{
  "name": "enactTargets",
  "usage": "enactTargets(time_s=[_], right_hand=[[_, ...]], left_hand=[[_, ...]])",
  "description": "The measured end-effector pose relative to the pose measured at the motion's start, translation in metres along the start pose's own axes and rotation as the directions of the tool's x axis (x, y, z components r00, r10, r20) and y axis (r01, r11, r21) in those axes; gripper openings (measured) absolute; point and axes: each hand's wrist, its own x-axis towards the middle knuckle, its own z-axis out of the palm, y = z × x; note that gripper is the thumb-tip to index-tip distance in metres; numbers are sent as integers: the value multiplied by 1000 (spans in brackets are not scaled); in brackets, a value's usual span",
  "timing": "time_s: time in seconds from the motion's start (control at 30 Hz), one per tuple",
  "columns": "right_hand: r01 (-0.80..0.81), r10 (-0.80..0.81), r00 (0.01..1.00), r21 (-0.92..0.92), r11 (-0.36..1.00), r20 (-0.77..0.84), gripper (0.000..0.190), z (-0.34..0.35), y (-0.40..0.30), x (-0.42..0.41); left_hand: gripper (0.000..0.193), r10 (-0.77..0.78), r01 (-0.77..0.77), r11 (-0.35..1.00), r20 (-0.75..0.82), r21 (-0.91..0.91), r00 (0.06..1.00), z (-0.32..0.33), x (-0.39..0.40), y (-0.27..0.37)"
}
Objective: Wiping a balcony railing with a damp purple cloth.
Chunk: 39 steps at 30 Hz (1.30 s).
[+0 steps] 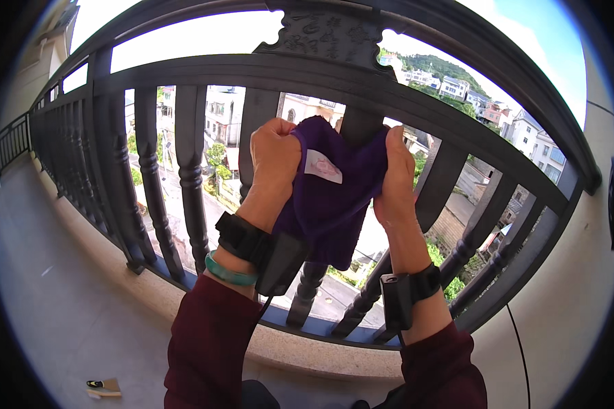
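Observation:
Between my hands hangs a purple cloth (337,214), held up in front of the dark balcony railing. A white label (323,166) with a pinkish print is on its upper left part. My left hand (275,156) pinches the upper left edge, its fingers curled behind the fabric. On the other side, my right hand (398,179) grips the upper right edge with the thumb pointing up. The cloth sags in a V between the two grips, and its lower end hangs free. Fingers behind the cloth are hidden.
Dark turned balusters (192,179) stand under a carved panel (330,36) and a curved handrail (537,66). A pale stone curb (307,353) runs along the railing's foot. On the floor at lower left lies a scraper-like tool (105,386). Houses and a road lie below, beyond the railing.

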Motion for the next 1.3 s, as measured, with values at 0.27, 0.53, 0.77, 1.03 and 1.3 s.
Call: enactTargets(time_s=[0.27,0.53,0.77,1.03,1.3], right_hand=[[216,-271,957,-361,907,-108,53,8,28,16],[145,-183,980,-359,922,-75,53,-18,81,-44],[-307,174,927,-405,861,-333,42,-61,174,-197],[-448,343,867,-261,855,-362,54,-105,268,-326],[-573,263,793,-525,629,-549,50,-93,242,-345]], left_hand=[[34,307,-226,837,85,-498,948,49,-20,1],[33,612,-610,791,-32,53,790,75,-77,-85],[37,64,-2,955,201,-298,977,64,-224,-214],[34,-357,514,722,387,-463,850,54,-327,-311],[34,-490,619,629,378,-471,786,44,-332,-299]])
